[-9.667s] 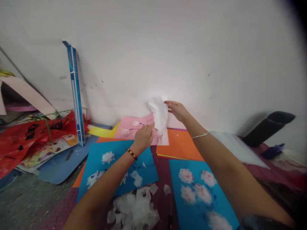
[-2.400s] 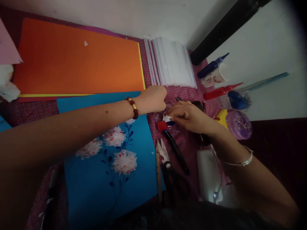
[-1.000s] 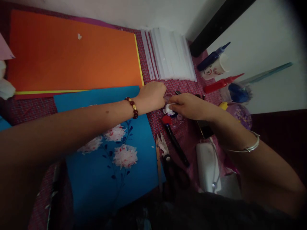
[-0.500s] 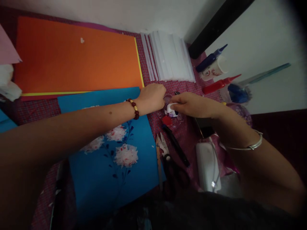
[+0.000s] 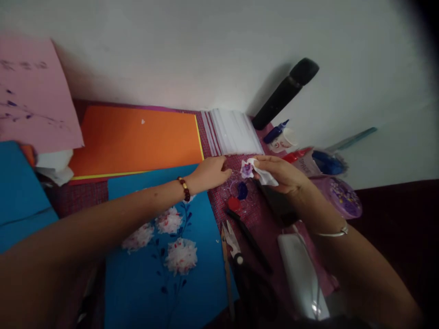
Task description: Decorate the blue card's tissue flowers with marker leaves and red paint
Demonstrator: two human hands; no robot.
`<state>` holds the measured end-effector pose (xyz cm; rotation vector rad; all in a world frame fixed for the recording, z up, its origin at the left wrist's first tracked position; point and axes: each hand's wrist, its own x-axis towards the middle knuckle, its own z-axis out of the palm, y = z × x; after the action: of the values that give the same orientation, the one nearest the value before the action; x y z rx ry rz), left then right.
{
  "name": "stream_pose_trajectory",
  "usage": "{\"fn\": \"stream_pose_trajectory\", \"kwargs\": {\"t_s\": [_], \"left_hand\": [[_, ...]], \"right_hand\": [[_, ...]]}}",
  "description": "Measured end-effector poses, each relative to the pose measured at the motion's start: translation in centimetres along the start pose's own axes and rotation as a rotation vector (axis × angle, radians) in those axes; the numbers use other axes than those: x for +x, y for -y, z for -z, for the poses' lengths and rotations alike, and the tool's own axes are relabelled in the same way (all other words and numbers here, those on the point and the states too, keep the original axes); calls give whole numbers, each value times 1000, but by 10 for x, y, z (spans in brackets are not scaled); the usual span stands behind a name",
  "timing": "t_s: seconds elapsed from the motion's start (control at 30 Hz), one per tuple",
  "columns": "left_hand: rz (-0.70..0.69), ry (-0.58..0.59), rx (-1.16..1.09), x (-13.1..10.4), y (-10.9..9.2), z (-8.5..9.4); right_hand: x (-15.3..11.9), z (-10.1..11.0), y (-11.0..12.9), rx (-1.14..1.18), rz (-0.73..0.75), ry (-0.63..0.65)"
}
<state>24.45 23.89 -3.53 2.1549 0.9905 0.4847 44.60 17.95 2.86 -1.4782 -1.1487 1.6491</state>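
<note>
My right hand (image 5: 279, 172) is closed on a crumpled white tissue (image 5: 265, 177), whose bunched end is stained purple and faces left. Just below lies a clear plastic paint palette (image 5: 250, 196) with a dark blue patch (image 5: 242, 190) and a red patch (image 5: 234, 203) of paint. At the palette's upper left edge my left hand (image 5: 211, 173) has its fingers curled in; whether they grip the edge is too unclear to see. Under my left forearm, a blue sheet (image 5: 137, 288) carries fluffy white and pink flowers (image 5: 181, 257) with dark painted stems and leaves.
Scissors (image 5: 233, 242), a black pen (image 5: 250, 240) and a wooden strip (image 5: 227, 269) lie below the palette. Orange paper (image 5: 140, 141) and stacked white strips (image 5: 233, 132) are by the wall. Paint bottles, a paper cup (image 5: 283, 139) and a purple bowl (image 5: 345, 198) stand right.
My right hand has lifted the tissue off the palette and turned it, so its purple-stained end shows. The blue paint is now uncovered. The view has tilted upward.
</note>
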Motion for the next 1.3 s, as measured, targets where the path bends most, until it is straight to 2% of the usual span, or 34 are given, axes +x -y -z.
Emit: {"fn": "stream_pose_trajectory", "kwargs": {"t_s": [0.07,0.23,0.33,0.43,0.5,0.6,0.77,0.9,0.97,1.07,1.2,1.23,1.3], "left_hand": [[35,-8,-230,-4,-2,5],[253,99,-950,-18,-18,21],[321,81,-1193,-22,-25,30],[362,20,-1311,-22,-26,37],[351,-31,-1305,-21,-26,39],[275,-88,-1181,-20,-26,41],[111,-208,-784,-17,-26,48],[-23,-328,-533,-16,-26,54],[-43,-321,-475,-17,-26,58],[4,-254,-463,-16,-25,67],[105,-131,-479,-12,-19,77],[113,-125,-452,-12,-17,77],[69,-194,-303,-13,-13,76]], "right_hand": [[3,-6,-4,140,11,-32],[0,-26,-9,359,45,-119],[-1,-34,-11,416,73,-157],[-2,-38,-13,444,80,-154],[-2,-40,-14,447,80,-130],[-4,-44,-13,426,56,-97],[-12,-53,-7,409,0,-33],[-12,-59,-3,348,0,-51],[-10,-60,-4,282,4,-71],[-5,-60,-7,246,41,-72],[-5,-58,-11,292,21,14],[-5,-57,-12,287,17,31],[-5,-57,-15,258,16,47]]}}
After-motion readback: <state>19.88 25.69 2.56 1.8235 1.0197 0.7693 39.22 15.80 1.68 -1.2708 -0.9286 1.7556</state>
